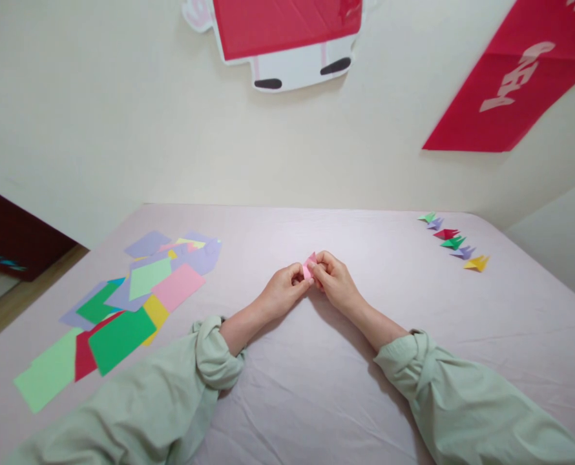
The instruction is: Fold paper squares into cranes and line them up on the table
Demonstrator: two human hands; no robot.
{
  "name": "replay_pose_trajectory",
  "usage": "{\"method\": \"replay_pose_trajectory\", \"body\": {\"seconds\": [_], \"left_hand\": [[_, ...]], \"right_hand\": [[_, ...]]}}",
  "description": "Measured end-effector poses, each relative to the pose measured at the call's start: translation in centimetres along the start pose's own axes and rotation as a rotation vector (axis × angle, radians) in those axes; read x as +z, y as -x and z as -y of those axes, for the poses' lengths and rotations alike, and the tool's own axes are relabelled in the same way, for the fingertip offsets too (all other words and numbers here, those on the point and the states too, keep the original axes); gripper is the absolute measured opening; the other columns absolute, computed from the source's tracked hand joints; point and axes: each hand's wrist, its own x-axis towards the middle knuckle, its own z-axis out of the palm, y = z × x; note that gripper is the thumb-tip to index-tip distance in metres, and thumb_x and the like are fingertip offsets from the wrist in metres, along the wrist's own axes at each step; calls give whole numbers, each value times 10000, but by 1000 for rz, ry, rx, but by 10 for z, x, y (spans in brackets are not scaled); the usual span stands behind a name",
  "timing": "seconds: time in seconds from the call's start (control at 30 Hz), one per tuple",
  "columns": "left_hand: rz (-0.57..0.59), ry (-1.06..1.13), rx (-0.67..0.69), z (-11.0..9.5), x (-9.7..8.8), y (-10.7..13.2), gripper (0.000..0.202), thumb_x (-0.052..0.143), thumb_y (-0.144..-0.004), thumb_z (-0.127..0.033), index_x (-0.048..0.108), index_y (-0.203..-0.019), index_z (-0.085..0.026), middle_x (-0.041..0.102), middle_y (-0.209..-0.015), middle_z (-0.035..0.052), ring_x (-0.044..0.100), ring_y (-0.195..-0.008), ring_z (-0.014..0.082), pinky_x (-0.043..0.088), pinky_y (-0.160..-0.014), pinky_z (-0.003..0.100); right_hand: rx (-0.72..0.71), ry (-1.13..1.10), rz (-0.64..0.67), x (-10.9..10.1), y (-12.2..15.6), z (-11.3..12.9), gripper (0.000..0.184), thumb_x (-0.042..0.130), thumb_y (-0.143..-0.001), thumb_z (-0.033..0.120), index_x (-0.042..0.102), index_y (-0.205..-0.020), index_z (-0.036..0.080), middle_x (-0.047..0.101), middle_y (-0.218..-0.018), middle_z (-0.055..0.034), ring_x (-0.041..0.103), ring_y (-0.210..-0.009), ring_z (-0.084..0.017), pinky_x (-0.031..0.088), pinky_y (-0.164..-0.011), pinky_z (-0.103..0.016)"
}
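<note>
Between my hands, above the middle of the table, is a small folded piece of pink paper (pixel 309 266). My left hand (pixel 283 289) pinches its left side between thumb and fingers. On the other side, my right hand (pixel 334 279) grips the paper, with fingertips close to the left ones. A pointed pink tip sticks up between the hands; the lower part of the fold is hidden by my fingers.
Loose sheets of coloured paper (pixel 123 339) lie overlapping on the left of the table (pixel 278 413). Several small folded paper figures (pixel 455 243) stand in a slanting row at the far right. A wall (pixel 287 155) rises behind the table's far edge.
</note>
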Motion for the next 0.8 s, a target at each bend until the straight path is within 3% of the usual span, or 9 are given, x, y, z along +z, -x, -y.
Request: {"method": "replay_pose_trajectory", "body": {"seconds": [0.23,0.43,0.6,0.8], "left_hand": [[71,-1,-37,0,1,1,348,541,-865,-461,518,-673,-172,542,-580,-25,492,-533,105,375,-534,224],[53,34,-98,0,-1,0,372,559,-847,-504,518,-686,-171,530,-553,-36,469,-481,88,350,-482,209],[64,128,-105,1,-2,-1,339,558,-845,-484,508,-714,-176,524,-590,-38,461,-486,78,367,-477,203],[151,38,-54,-2,-5,0,323,531,-870,-443,555,-726,-154,536,-614,-15,480,-545,95,385,-532,219]], "right_hand": [[24,14,-31,-1,-2,5,366,561,-862,520,463,-683,216,439,-486,76,357,-429,-86,273,-440,-231],[56,-1,-9,-7,-3,6,451,470,-903,579,466,-642,211,460,-496,54,382,-434,-92,295,-446,-235],[59,-26,95,-8,-3,5,372,648,-797,554,523,-779,204,505,-565,64,427,-475,-96,318,-468,-229],[24,-3,62,-8,0,3,434,594,-836,571,463,-634,209,448,-509,66,365,-453,-86,287,-467,-237]]}}
